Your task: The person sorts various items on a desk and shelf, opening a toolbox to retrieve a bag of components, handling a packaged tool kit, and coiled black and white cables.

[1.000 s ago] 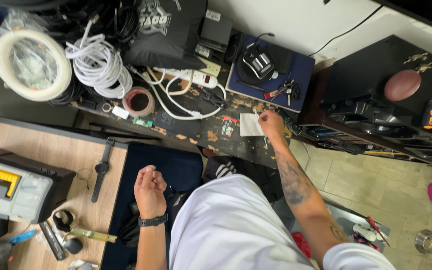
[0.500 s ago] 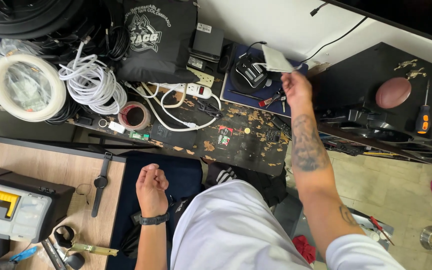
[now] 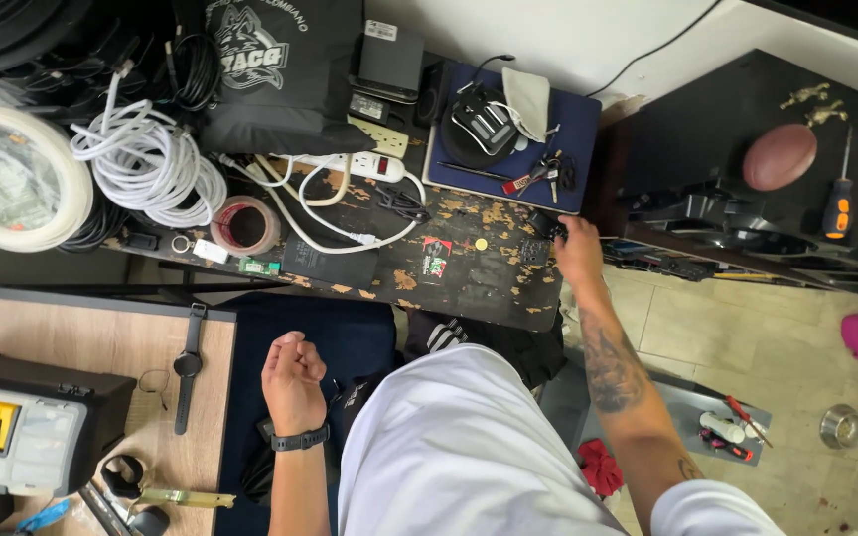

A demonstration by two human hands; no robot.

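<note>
Far left, on the pale wooden table point(image 3: 71, 337), a grey toolbox with a yellow handle point(image 3: 12, 437) sits shut, and a black wristwatch point(image 3: 187, 365) lies flat and untouched beside it. Nothing there looks to be in hand.

Next along, the left hand point(image 3: 291, 382) hangs in the air over the dark blue seat point(image 3: 350, 333), apart from both tables. Its fingers point(image 3: 290, 349) are curled into a loose fist, and I can't see anything inside them.

Above that, the worn dark table point(image 3: 469, 288) carries white coiled cable point(image 3: 146, 164), a roll of tape point(image 3: 244, 225), a white power strip point(image 3: 350, 164) and a small coin point(image 3: 481, 243) lying bare on the peeling top.

Further right, a folded whitish cloth point(image 3: 528, 99) rests on the black device point(image 3: 479, 124) on the blue mat point(image 3: 573, 129), with nobody touching it, so it looks laid aside. The right hand point(image 3: 578, 250) is at the table's right edge, its fingers point(image 3: 560, 234) bent down onto a small black gadget point(image 3: 546, 225). They touch it, but I can't tell whether they have closed round it. It lies on the table, not lifted, so by my reading picking it up is only beginning.
</note>
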